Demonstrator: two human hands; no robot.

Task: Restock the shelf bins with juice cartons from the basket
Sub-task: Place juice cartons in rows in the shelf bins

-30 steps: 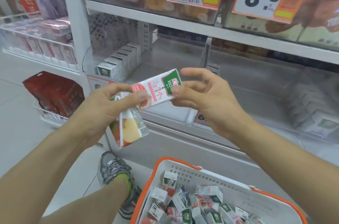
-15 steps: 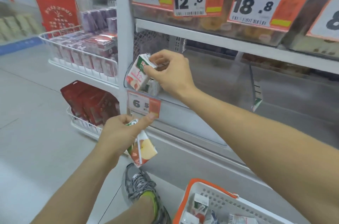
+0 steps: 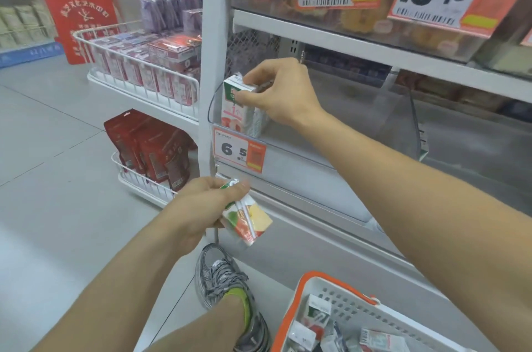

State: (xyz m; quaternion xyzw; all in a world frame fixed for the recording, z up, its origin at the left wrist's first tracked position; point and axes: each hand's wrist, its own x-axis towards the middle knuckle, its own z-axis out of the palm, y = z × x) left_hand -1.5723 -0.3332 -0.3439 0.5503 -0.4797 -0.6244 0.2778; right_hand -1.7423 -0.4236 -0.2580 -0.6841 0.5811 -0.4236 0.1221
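the left hand (image 3: 201, 202) grips an apple juice carton (image 3: 247, 220) low by the shelf front. above it, the right hand (image 3: 280, 92) pinches a peach carton (image 3: 237, 114) upright inside the clear shelf bin (image 3: 331, 150). the basket (image 3: 354, 305) of cartons sits bottom right.

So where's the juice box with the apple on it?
Low in the middle of the head view, the apple carton hangs from the left hand, below the 6.5 price tag.
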